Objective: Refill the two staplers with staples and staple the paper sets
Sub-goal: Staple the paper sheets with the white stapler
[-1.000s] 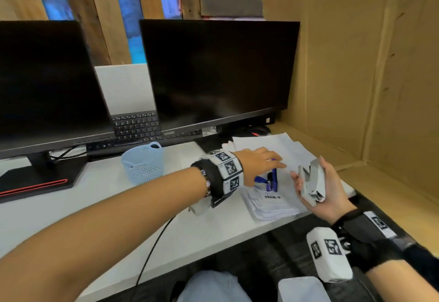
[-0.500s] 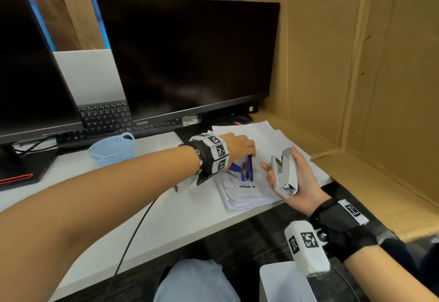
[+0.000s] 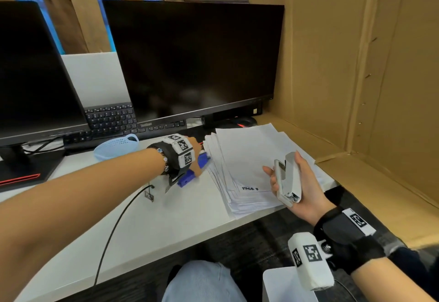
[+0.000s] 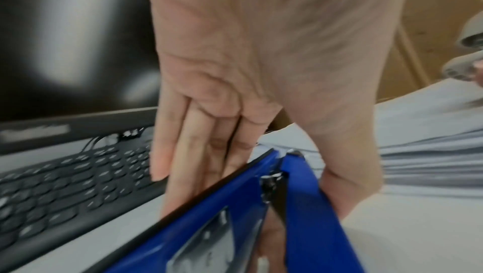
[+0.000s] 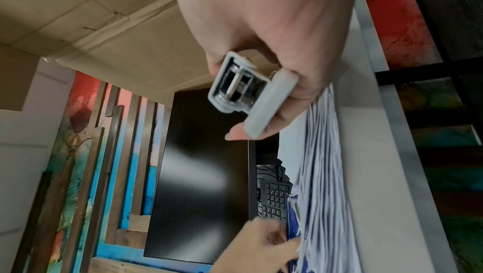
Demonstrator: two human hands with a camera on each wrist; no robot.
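Note:
My left hand (image 3: 196, 153) grips a blue stapler (image 3: 188, 177) low over the white desk (image 3: 166, 218), just left of the paper stack (image 3: 244, 159). In the left wrist view the fingers (image 4: 183, 164) lie along one side of the blue stapler (image 4: 222, 226) and the thumb along the other; its two arms are splayed at the hinge. My right hand (image 3: 306, 187) holds a grey stapler (image 3: 288, 178) upright above the stack's near right corner. The right wrist view shows the grey stapler (image 5: 251, 95) end-on in my fingers, beside the fanned paper stack (image 5: 321, 174).
Two dark monitors (image 3: 194, 64) stand at the back with a black keyboard (image 3: 109, 121) under them. A pale blue basket (image 3: 116, 146) sits left of my left wrist. A cardboard wall (image 3: 356, 64) closes the right side. A black cable (image 3: 118, 221) crosses the desk.
My left hand has carried the blue stapler off the top of the papers to the desk left of the stack. The right hand still holds the grey stapler in about the same place.

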